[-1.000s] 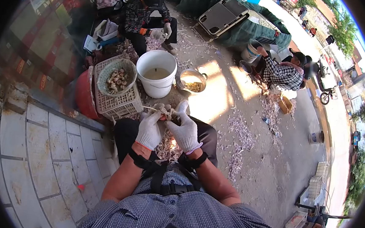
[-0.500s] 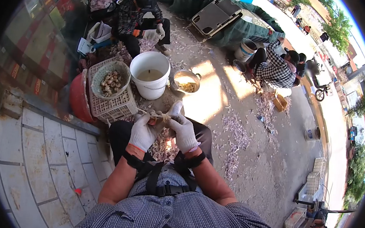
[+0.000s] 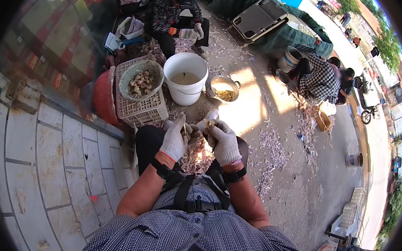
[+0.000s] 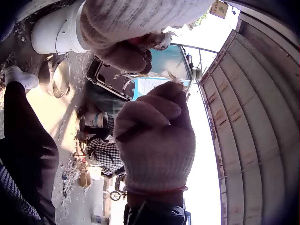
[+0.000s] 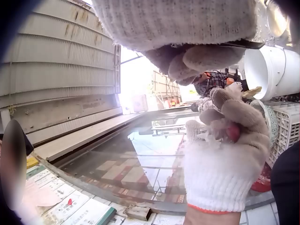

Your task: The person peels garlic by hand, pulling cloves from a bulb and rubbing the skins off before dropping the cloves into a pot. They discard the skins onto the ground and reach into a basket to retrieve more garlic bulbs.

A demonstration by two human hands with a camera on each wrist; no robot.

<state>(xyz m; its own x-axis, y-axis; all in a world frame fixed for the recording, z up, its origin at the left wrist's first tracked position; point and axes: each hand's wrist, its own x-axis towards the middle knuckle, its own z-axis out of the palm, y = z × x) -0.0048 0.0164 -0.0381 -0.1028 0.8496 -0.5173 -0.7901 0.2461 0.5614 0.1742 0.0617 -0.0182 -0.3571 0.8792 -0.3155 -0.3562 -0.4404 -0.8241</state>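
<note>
Garlic (image 5: 232, 132), pink-skinned, with loose papery shreds (image 5: 212, 137) beside it, is located in the gloved left hand (image 3: 175, 140), its fingers curled round it. The right hand (image 3: 225, 143), also gloved, has its fingers closed about what appears to be a knife (image 5: 244, 44). Hands are near each other but apart. Step in hand, as judged: skin stripping, incomplete. Next move calls for bringing knife to garlic and lifting remaining skin, edge clear of the left fingers.
</note>
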